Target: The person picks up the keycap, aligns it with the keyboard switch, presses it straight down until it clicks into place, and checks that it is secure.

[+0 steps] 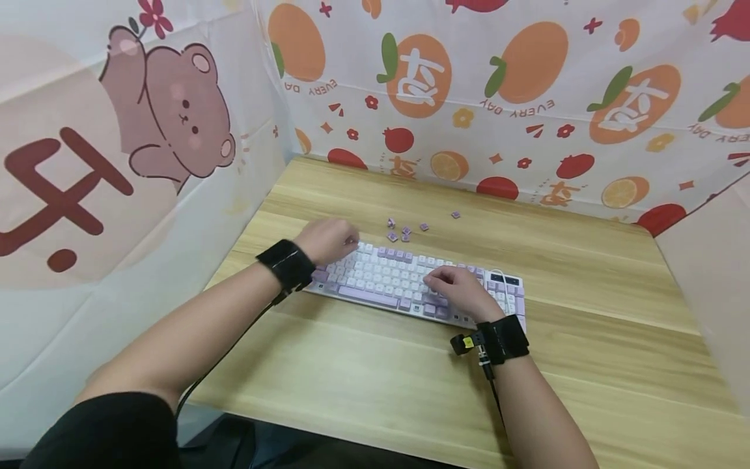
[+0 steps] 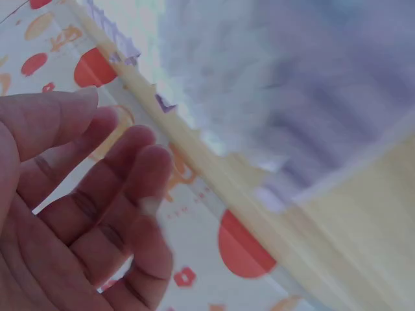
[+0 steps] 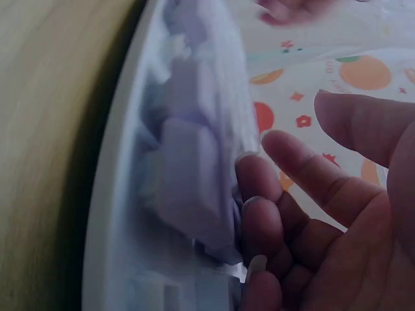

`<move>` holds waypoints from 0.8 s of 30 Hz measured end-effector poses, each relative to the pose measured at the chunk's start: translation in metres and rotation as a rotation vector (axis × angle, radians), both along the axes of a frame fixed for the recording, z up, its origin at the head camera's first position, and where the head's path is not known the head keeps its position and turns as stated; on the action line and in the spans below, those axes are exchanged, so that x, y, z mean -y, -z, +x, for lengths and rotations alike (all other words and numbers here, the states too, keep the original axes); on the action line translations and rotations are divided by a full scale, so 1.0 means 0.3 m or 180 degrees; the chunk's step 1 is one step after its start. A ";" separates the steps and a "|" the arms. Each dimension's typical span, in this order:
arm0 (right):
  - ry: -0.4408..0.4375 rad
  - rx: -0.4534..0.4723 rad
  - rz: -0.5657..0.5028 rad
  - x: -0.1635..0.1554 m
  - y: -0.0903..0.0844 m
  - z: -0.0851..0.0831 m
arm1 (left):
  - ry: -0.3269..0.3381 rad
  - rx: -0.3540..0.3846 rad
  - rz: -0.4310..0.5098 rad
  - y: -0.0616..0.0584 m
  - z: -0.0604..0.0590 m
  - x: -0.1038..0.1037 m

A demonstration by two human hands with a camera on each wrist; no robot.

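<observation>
A white and lilac keyboard [image 1: 381, 272] lies on the wooden table. My left hand [image 1: 328, 241] hovers at its far left corner, overlapping the edge in the head view. Loosely bent fingers [image 2: 152, 168] with nothing between them show in the left wrist view. Over the right part of the keys is my right hand [image 1: 465, 290], palm turned inward. Its fingertips [image 3: 260, 220] are right beside a lilac keycap [image 3: 191, 175] in the right wrist view, and a gap shows between thumb and index finger. Bare switches [image 3: 155, 291] without caps stand near that keycap.
Several loose lilac keycaps [image 1: 406, 230] lie behind the keyboard, one keycap [image 1: 456, 214] farther right. A white cable [image 1: 505, 290] loops over the keyboard's right end. A fruit-print cloth [image 1: 463, 117] hangs behind the table [image 1: 592, 312], and a bear-print cloth [image 1: 187, 117] at left.
</observation>
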State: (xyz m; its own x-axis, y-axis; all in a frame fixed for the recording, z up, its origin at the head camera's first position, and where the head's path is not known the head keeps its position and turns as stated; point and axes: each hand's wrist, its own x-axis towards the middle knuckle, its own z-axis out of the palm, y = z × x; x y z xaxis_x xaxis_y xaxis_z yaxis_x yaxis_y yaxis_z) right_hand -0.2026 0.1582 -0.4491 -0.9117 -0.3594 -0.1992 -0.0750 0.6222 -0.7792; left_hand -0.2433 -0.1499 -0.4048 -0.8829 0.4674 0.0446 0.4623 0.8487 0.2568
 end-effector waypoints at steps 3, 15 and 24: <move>-0.0068 -0.0073 0.0068 0.010 0.012 -0.004 | 0.0076 0.0136 -0.0019 -0.005 -0.082 -0.076; -0.0203 -0.0253 0.0302 0.040 0.032 -0.012 | -0.0005 0.0557 -0.0544 0.074 -0.302 -0.247; -0.0132 -0.0216 0.0234 0.027 0.016 -0.005 | 0.0087 0.0536 -0.0681 0.101 -0.339 -0.323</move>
State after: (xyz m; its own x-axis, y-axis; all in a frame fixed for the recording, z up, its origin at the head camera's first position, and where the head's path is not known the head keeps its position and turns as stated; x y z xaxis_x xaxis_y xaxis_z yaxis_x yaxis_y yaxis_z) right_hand -0.2042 0.1500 -0.4539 -0.9086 -0.3838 -0.1647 -0.1530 0.6727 -0.7240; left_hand -0.3452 -0.0530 -0.4350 -0.8565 0.4740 -0.2042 0.4516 0.8798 0.1481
